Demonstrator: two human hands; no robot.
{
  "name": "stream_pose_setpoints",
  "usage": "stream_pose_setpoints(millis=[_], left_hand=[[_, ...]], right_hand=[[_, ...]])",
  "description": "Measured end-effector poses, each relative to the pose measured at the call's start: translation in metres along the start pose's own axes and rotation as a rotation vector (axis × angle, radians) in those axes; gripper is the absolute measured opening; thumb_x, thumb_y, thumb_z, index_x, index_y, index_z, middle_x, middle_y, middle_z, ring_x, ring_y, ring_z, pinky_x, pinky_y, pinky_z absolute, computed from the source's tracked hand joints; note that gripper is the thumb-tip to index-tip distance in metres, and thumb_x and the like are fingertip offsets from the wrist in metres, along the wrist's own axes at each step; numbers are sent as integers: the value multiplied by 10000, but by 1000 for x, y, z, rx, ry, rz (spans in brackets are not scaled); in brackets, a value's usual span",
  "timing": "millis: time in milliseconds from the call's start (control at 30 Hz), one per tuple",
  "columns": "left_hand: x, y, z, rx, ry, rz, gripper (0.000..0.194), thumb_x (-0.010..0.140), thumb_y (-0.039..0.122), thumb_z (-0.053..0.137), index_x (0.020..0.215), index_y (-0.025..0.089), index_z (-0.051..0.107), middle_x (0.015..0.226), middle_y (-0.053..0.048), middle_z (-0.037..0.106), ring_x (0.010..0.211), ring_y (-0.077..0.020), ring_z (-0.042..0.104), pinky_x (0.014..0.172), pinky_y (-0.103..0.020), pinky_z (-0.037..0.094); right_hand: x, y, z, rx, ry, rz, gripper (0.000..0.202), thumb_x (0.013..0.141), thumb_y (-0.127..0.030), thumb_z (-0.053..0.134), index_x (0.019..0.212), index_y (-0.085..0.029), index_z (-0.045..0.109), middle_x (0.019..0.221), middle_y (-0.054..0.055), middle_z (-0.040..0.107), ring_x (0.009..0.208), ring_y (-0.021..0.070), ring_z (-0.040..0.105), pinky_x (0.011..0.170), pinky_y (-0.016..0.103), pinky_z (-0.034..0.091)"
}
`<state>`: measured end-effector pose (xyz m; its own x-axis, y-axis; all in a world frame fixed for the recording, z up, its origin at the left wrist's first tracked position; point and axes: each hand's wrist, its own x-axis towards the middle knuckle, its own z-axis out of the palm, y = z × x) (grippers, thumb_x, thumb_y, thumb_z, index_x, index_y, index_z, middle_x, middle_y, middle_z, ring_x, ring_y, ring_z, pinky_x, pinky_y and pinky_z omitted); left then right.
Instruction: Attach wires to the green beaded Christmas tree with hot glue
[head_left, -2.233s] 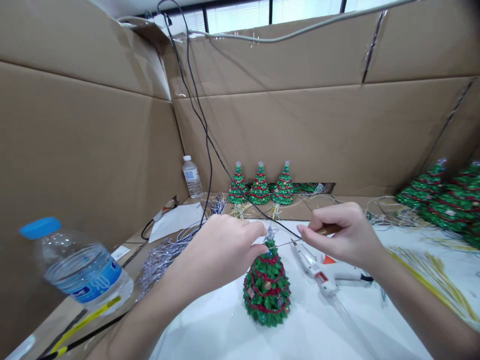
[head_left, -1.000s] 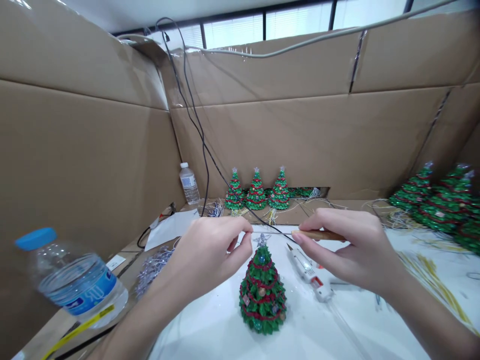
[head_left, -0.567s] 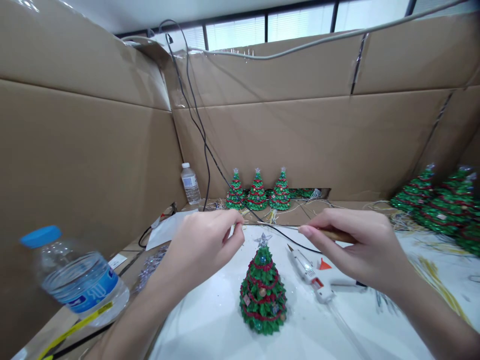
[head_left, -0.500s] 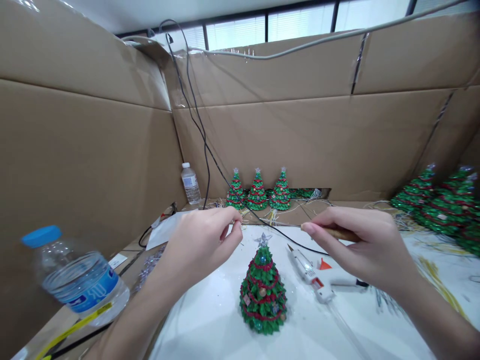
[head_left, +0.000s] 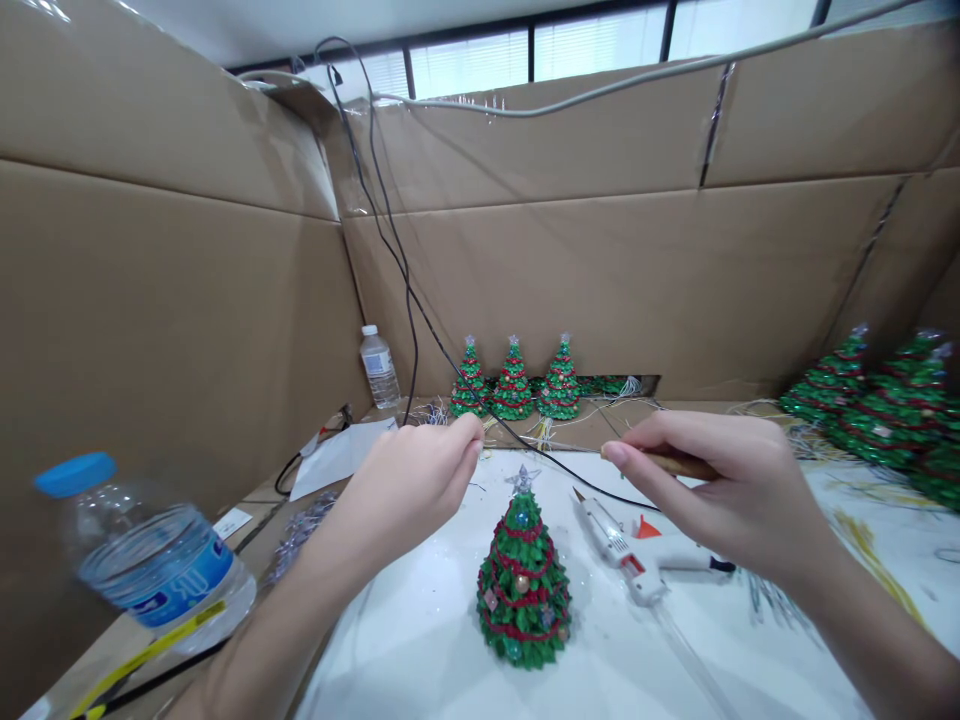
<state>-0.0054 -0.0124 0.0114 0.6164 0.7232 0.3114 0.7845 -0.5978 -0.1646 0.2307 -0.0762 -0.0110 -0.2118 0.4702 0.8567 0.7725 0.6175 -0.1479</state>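
A small green Christmas tree with red garland, little ornaments and a clear star on top stands upright on the white tabletop in front of me. Above and left of it is my left hand, fingers closed in a pinch; what they hold, if anything, is hidden. My right hand is raised to the right of the tree, closed around a slim tool with a brown wooden handle; its working end is hard to make out. Below that hand lies a white glue gun, nozzle towards the back left. Neither hand touches the tree.
Three finished-looking trees line the back cardboard wall; more trees crowd the right. A large water bottle and a small bottle stand left. A black cable hangs across the middle. Silver tinsel lies left.
My left hand has turned, its knuckles rolling over so the fingertips are now more hidden. My right hand stays nearly still with the tool; the tree has not moved on the table.
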Motion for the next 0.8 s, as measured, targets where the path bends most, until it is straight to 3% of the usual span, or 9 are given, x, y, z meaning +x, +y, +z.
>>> stream_pose_setpoints(millis=[200,333,433,567,667,800], left_hand=[[0,1,1,-77,25,36,403,960,345,356,616,174,479,561,12,545,505,-125,488,496,-248,234],[-1,3,0,-341,34,87,291,958,274,370,779,178,579,687,12,610,617,-123,547,539,-221,341],[2,3,1,-655,-23,184,263,956,193,371,1027,198,624,967,-16,686,880,-136,615,734,-226,455],[8,-2,5,-944,-160,295,279,946,176,412,1110,197,636,1143,-44,669,1057,-143,598,918,-264,456],[12,-7,11,-1074,-271,322,287,940,183,441,1150,200,635,1184,-66,662,1095,-153,595,946,-296,454],[18,-13,25,-1309,-314,276,250,908,248,534,1119,193,655,1098,-96,700,1033,-173,634,892,-320,486]], right_hand=[[0,1,0,-8,-7,-6,173,846,-187,591,673,-183,594,511,-52,551,438,55,462,440,195,343],[0,0,-2,-33,9,-11,186,842,-195,601,657,-185,587,491,-58,530,427,55,447,435,200,330],[0,0,-4,-41,17,-30,173,837,-180,610,666,-179,588,494,-59,519,427,48,433,435,195,317],[0,1,-5,-38,14,-37,173,837,-174,612,666,-177,585,501,-57,519,434,45,425,440,190,317],[0,1,-5,-47,13,-33,176,840,-186,608,666,-183,584,497,-55,515,430,53,428,438,200,320],[0,2,-6,-50,11,-33,166,841,-193,603,676,-192,589,507,-51,531,428,60,443,429,209,322]])
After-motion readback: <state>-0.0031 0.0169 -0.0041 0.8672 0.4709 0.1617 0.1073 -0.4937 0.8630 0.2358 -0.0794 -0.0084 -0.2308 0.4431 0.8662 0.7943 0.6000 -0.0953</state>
